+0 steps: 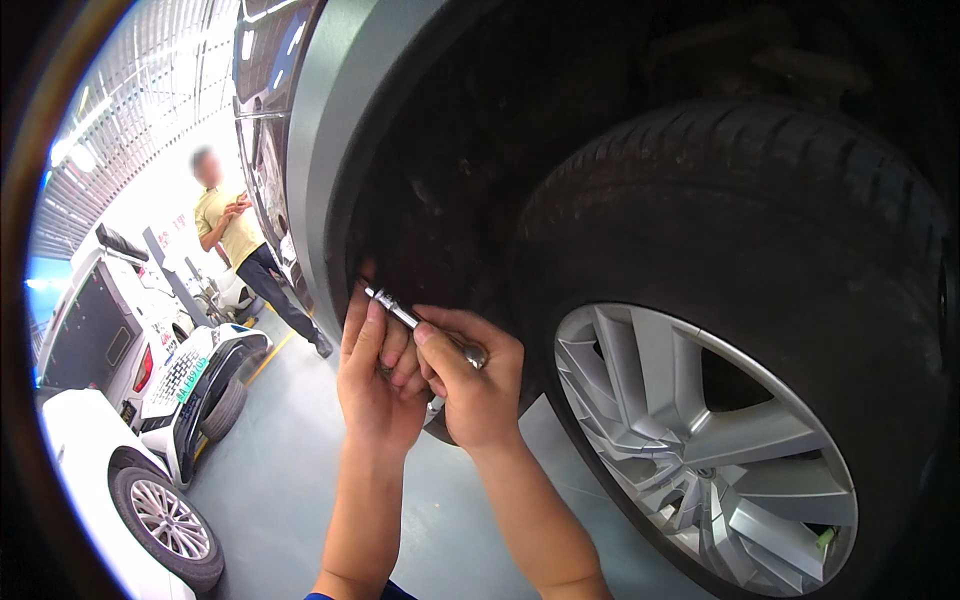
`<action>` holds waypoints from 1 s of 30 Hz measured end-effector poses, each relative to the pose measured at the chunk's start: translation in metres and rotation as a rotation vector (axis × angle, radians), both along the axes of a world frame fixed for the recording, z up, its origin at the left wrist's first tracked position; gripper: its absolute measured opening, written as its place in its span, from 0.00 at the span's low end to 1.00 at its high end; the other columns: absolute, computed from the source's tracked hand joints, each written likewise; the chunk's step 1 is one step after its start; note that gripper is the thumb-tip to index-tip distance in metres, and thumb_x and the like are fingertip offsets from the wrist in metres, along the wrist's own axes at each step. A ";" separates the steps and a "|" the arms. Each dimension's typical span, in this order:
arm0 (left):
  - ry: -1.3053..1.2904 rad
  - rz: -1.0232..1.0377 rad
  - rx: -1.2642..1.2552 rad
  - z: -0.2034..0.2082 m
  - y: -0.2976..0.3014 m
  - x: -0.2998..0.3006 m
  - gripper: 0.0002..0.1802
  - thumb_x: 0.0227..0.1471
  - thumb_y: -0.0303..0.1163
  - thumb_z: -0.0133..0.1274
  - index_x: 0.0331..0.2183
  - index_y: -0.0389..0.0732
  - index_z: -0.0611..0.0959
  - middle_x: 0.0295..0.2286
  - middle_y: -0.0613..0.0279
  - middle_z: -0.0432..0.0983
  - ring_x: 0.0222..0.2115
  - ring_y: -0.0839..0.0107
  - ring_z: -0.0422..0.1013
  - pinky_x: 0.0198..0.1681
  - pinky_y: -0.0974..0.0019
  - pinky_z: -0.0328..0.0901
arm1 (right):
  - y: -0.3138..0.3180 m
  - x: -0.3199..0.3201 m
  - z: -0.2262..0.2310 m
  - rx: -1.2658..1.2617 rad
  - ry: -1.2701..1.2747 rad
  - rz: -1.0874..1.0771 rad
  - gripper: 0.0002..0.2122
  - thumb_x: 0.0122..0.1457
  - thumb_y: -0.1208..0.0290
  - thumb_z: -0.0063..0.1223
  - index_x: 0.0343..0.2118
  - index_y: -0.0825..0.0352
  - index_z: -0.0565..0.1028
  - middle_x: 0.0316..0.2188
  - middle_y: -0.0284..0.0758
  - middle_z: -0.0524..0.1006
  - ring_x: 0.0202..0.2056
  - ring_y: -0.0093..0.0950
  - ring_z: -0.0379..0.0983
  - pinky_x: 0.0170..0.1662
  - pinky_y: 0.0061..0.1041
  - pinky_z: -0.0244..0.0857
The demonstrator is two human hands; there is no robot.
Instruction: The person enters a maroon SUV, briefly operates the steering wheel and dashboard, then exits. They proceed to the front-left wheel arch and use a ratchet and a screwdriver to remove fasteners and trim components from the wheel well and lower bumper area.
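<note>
Nearest the camera, a large black rubber tyre is seen on a silver alloy wheel with broad angular spokes, set beneath the curved grey wheel arch of a vehicle. At the inner edge of that arch, on its lower left, a slim chrome-coloured metal ratchet tool is held aslant, its narrow end directed into the gap beside the dark, matt liner. The thicker end is gripped by the bare right hand, and the shaft is pinched near the narrow end by the bare left hand; both hands are thus clamped on the one tool, close together.

As far as can be judged, the work is under way: the tool is already brought to the arch edge and lined up. Whether its end is seated on a fastener, or whether anything is loosened or tightened, cannot be told, since the spot is shadowed and partly covered by fingers. The wheel is mounted, and no detached part is seen on the grey floor. The turning and the withdrawal of the tool are judged to be left
</note>
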State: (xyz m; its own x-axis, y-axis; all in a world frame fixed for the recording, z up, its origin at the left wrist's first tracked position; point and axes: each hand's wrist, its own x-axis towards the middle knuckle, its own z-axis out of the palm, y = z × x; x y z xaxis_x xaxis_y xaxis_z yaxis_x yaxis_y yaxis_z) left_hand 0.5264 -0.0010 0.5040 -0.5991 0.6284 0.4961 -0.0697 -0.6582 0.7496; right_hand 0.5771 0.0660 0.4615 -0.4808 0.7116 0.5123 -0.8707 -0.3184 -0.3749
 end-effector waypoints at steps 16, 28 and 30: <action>0.291 0.228 -0.500 0.040 -0.053 0.011 0.17 0.64 0.28 0.51 0.50 0.25 0.78 0.18 0.75 0.60 0.16 0.86 0.53 0.18 0.78 0.47 | 0.001 0.019 0.006 -0.232 -0.045 0.705 0.11 0.65 0.69 0.51 0.40 0.75 0.77 0.19 0.31 0.71 0.18 0.19 0.61 0.21 0.19 0.52; 0.312 0.203 -0.441 0.041 -0.046 -0.008 0.13 0.63 0.30 0.54 0.42 0.28 0.81 0.16 0.76 0.57 0.16 0.85 0.53 0.18 0.76 0.46 | 0.005 0.007 -0.005 0.109 -0.041 0.320 0.07 0.65 0.76 0.51 0.40 0.74 0.78 0.16 0.26 0.69 0.15 0.18 0.62 0.20 0.20 0.53; 0.334 0.194 -0.439 0.038 -0.044 -0.008 0.12 0.63 0.29 0.54 0.41 0.28 0.81 0.16 0.76 0.58 0.16 0.85 0.53 0.18 0.76 0.46 | 0.012 0.001 -0.005 0.321 -0.130 -0.116 0.06 0.63 0.78 0.54 0.40 0.74 0.79 0.19 0.31 0.76 0.16 0.23 0.69 0.21 0.21 0.59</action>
